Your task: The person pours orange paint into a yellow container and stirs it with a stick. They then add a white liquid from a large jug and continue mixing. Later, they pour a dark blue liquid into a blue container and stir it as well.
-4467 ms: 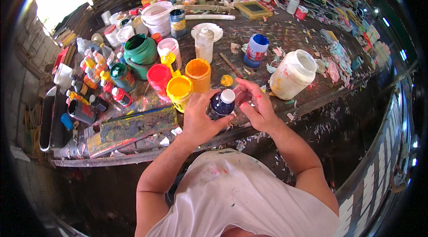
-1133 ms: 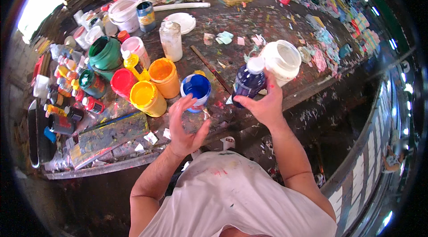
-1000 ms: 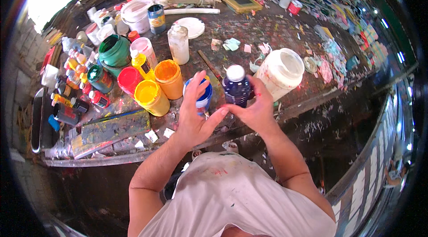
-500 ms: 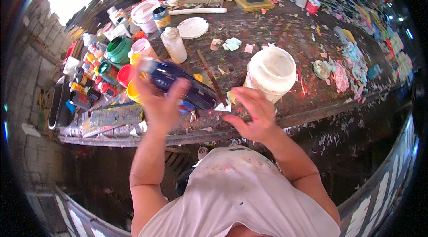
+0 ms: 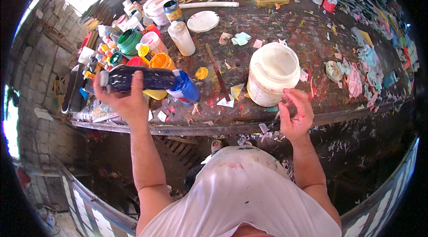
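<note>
Well to the left of the big white jar (image 5: pixel 261 78), the left hand (image 5: pixel 127 105) now bears the dark bottle (image 5: pixel 142 78) alone, its fingers wrapped around it. Half a second ago the bottle slanted down toward the right hand (image 5: pixel 298 114); a second ago it stood upright in the right hand's grip. Now it lies nearly level in the air, white-capped end pointing away from the jar and base toward it. Streaks along its side suggest quick motion.

The right hand has shifted to the near right side of the jar. Its fingers are curled, with a narrow gap between them and the thumb; nothing shows clearly in them, and whether they touch the jar's wall cannot be told.

On the jar's left, the bottle's base overlaps the blue tub (image 5: pixel 186 90) in this view; whether they touch is unclear. Between tub and jar, a brown stick (image 5: pixel 216 68) and a yellow patch (image 5: pixel 202 73) lie on the bench (image 5: pixel 276 23). Farther left of the jar is the orange tub (image 5: pixel 162 61).

As a judgement, the bottle has passed to one-handed handling, and with the cap apparently on, its contents are probably held in.
</note>
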Motion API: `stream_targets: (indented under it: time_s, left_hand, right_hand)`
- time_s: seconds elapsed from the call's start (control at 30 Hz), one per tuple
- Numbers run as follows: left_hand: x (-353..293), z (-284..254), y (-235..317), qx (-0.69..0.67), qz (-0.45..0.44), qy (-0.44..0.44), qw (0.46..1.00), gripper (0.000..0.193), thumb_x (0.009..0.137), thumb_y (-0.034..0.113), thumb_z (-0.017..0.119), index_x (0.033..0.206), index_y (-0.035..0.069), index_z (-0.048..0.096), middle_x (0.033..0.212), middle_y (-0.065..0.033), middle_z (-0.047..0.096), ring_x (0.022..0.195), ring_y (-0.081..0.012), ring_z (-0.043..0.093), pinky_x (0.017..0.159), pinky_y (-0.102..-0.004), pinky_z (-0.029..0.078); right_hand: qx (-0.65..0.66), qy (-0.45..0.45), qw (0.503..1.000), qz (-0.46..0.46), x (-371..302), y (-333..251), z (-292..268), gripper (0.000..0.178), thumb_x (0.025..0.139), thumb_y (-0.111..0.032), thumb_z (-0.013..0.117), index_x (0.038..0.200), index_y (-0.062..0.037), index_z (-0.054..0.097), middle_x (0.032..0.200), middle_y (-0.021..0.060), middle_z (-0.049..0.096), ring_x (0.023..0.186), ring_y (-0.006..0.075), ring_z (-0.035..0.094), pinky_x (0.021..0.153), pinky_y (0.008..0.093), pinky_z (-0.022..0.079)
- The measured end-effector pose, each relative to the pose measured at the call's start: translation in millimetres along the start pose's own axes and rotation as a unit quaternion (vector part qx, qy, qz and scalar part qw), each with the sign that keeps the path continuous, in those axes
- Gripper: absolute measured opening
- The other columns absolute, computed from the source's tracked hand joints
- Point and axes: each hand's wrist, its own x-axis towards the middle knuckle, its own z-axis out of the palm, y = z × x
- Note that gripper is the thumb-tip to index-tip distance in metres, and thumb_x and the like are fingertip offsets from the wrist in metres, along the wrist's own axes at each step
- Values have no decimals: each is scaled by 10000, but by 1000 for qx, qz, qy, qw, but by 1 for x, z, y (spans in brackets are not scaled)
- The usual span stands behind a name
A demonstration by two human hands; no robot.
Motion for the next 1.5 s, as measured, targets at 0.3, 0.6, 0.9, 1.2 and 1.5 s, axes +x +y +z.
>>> stream_targets:
  time_s: [0.3, 0.6, 0.9, 1.2, 1.5]
  left_hand:
    - [7, 6, 1, -87, -43, -12, 995, 975, 937, 33, 923, 1672, 120, 288, 1549, -189, 535, 1308, -287, 664, 1088, -418, 616]
    - [-33, 35, -16, -223, -99, -103, 964, 1094, 889, -40, 929, 1683, 136, 197, 1363, -172, 643, 1212, -260, 707, 1028, -420, 637]
    - [-19, 41, -6, -222, -18, -233, 947, 901, 846, 10, 980, 1525, 91, 393, 1334, -122, 656, 1145, -231, 729, 982, -393, 641]
    - [-22, 46, -8, -250, 11, -277, 928, 1030, 884, 65, 977, 1651, 111, 292, 1430, -163, 612, 1300, -272, 667, 1119, -450, 578]
    - [-6, 49, -16, -176, 30, -263, 948, 1036, 868, 67, 986, 1640, 123, 299, 1380, -150, 665, 1272, -287, 690, 1056, -458, 606]
  right_hand:
    - [-50, -2, 999, -10, 2, -9, -3, 349, 936, 65, 790, 1282, 19, 769, 1267, 215, 783, 1031, 280, 780, 765, 324, 644]
    - [-52, -35, 997, -55, 10, -30, 31, 296, 923, 64, 782, 1215, 21, 774, 1210, 222, 795, 1034, 301, 784, 835, 362, 653]
    - [-47, -46, 995, -76, 2, -34, 49, 301, 933, 88, 763, 1229, 34, 772, 1211, 233, 786, 1028, 332, 772, 845, 387, 644]
    - [-56, -58, 996, -39, -4, -31, 55, 260, 981, 42, 729, 1238, 20, 762, 1201, 201, 789, 1043, 357, 770, 930, 428, 635]
    - [-42, -70, 997, -17, -1, -33, 62, 256, 961, 57, 739, 1213, 19, 770, 1185, 208, 799, 1059, 364, 770, 938, 442, 630]
